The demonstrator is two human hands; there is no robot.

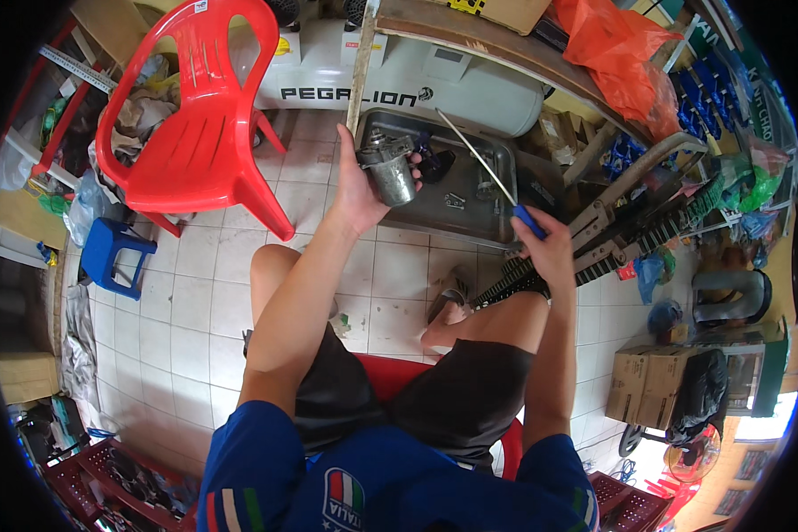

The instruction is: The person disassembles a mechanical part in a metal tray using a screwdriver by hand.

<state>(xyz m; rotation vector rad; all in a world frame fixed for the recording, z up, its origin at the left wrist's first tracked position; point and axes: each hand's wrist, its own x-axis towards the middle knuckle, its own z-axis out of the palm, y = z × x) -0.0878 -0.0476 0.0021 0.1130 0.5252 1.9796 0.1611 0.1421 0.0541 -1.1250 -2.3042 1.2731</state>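
Note:
My left hand is wrapped round a grey metal starter motor, held up over the near left corner of a dark metal tray. In my right hand is the blue handle of a long screwdriver. Its shaft slants up and to the left above the tray, and the tip is apart from the motor. Below, a dark part lies in the tray, partly hidden by the motor and my left fingers. A few small metal pieces are in the tray too.
A red plastic chair stands at the left, with a small blue stool beside it. Behind the tray lies a large grey tank. A wooden bench top bears an orange bag. Black-toothed metal parts lean at the right, near cardboard boxes.

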